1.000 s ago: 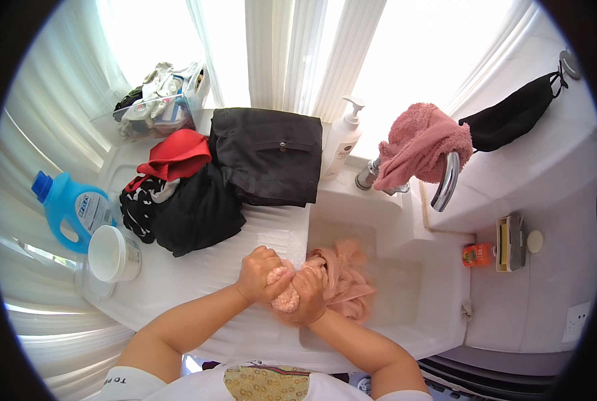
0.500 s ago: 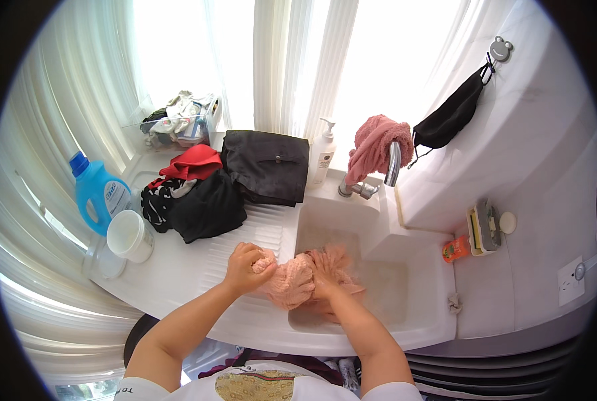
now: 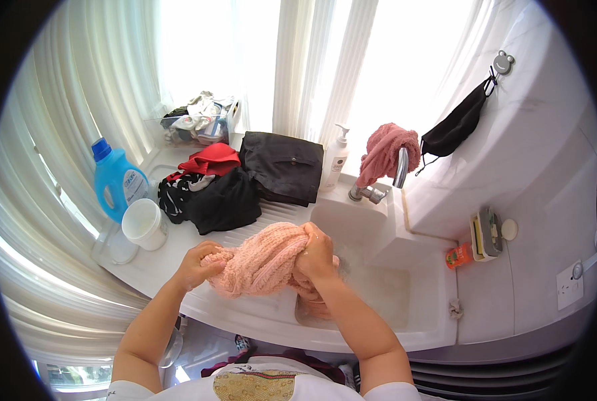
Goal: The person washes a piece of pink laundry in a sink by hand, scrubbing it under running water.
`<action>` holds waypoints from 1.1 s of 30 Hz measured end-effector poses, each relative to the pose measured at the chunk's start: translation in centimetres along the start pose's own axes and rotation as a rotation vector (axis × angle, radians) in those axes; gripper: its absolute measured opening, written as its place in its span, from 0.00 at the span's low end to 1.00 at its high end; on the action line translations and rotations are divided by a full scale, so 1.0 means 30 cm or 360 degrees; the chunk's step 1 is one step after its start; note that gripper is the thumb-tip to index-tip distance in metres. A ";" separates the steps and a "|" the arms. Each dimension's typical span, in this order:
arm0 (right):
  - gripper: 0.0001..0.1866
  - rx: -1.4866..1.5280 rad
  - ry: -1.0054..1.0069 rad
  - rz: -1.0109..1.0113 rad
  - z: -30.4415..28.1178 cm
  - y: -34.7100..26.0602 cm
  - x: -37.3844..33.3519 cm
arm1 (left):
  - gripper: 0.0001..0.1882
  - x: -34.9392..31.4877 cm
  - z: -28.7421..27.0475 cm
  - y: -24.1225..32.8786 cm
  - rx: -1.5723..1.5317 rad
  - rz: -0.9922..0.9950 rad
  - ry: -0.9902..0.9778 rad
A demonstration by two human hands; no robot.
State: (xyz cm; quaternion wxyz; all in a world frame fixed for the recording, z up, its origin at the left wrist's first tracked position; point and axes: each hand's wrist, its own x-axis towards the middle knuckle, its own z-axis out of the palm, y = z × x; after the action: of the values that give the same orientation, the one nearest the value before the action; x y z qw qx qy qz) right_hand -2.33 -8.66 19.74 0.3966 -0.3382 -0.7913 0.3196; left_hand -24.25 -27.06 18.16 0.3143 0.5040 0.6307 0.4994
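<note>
A wet pink knitted garment [image 3: 262,260] is stretched between my hands, bunched and partly twisted. My left hand [image 3: 201,264] grips its left end over the ribbed washboard [image 3: 238,235]. Closed round the right part is my right hand [image 3: 317,252], above the left edge of the sink basin [image 3: 405,294]. Below that hand, the garment's lower end hangs into the basin, which holds cloudy water [image 3: 375,287]. How far the cloth reaches under the water is hidden by my right forearm.
Behind lie folded dark trousers [image 3: 282,167], a black garment [image 3: 225,204] and a red cloth [image 3: 211,159]. A blue detergent bottle [image 3: 116,180] and white tub [image 3: 145,224] stand left. A pump bottle [image 3: 335,160] is near the faucet [image 3: 401,167], draped with a pink towel [image 3: 387,154].
The pink garment has been lifted, mostly out of the basin, and spread wider. My left hand has moved left; my right hand has come up out of the basin.
</note>
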 end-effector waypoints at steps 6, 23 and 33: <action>0.10 -0.0214 0.0053 0.0257 0.190 0.087 -0.039 | 0.21 0.082 0.021 0.088 0.1575 0.0079 -0.0330; 0.54 -0.0501 -0.0613 -0.0220 0.047 0.337 -0.282 | 0.59 0.239 0.435 0.078 0.1219 0.0047 -0.0864; 0.25 -0.0246 -0.0269 -0.0475 0.114 0.465 -0.142 | 0.37 0.292 0.483 -0.030 0.0927 0.0457 -0.0444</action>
State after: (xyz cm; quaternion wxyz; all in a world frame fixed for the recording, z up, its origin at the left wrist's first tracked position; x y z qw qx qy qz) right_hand 0.66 -4.92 5.54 0.3447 -0.2184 -0.8854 0.2227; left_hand -14.07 -14.20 13.84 0.1672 0.7193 0.6204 0.2641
